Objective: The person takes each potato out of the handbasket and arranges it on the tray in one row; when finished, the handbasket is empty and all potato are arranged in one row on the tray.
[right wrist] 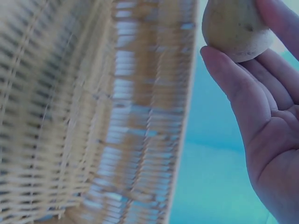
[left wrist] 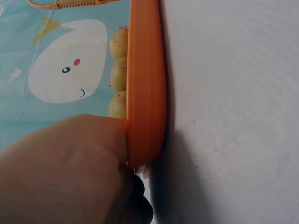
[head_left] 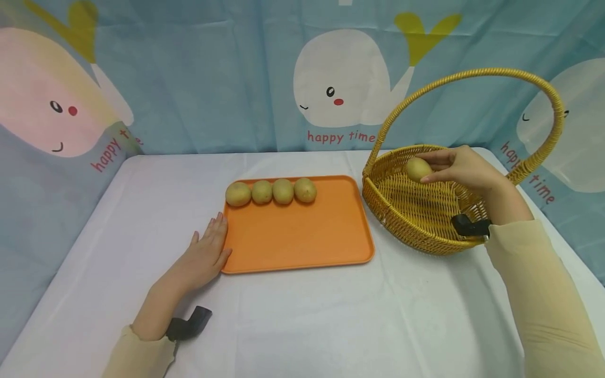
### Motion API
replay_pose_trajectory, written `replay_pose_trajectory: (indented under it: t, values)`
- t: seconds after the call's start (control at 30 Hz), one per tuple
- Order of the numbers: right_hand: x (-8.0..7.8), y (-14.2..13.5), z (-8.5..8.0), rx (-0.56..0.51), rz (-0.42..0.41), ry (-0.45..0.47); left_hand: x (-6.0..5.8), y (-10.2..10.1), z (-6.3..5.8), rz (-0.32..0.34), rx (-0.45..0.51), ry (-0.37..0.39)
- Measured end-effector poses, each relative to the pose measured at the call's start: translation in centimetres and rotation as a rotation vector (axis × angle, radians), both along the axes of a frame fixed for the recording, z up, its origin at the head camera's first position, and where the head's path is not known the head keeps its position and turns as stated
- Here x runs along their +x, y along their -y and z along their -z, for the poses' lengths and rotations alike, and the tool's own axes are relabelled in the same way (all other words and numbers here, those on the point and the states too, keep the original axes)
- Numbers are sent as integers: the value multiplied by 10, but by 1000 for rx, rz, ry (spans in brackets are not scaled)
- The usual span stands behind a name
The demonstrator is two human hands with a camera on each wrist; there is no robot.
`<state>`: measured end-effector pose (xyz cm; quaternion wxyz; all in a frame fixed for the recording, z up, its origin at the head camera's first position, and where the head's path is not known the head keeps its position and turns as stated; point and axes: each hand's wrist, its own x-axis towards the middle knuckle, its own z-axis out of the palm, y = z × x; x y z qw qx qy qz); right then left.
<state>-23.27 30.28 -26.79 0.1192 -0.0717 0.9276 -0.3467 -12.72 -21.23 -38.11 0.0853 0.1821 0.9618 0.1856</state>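
My right hand [head_left: 465,168] pinches a potato [head_left: 418,169] between thumb and fingers, above the wicker basket [head_left: 416,231]. In the right wrist view the same potato [right wrist: 238,32] sits at the fingertips, beside the basket wall [right wrist: 154,102]. On the left, my left hand [head_left: 205,257] rests with its fingers extended along the left edge of an orange tray [head_left: 298,231]. Several potatoes [head_left: 283,191] stand in a row along the tray's back edge, starting from its left corner. The left wrist view shows my left hand [left wrist: 70,163] against the tray's rim [left wrist: 145,84].
The basket's tall arched handle [head_left: 491,72] rises over its opening. A white cloth [head_left: 302,315] covers the table. Behind hangs a blue curtain [head_left: 227,79] printed with whales. A black wrist camera mount [head_left: 189,323] sits on each wrist.
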Motion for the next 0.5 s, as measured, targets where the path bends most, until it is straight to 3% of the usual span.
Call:
replay_pose_trajectory:
  t: [0.27, 0.5]
  values:
    - [20, 25, -10, -158, -11, -35, 1, 0, 0, 0, -1, 2]
    - [30, 43, -15, -214, -41, -58, 0, 1, 1, -2, -1, 7]
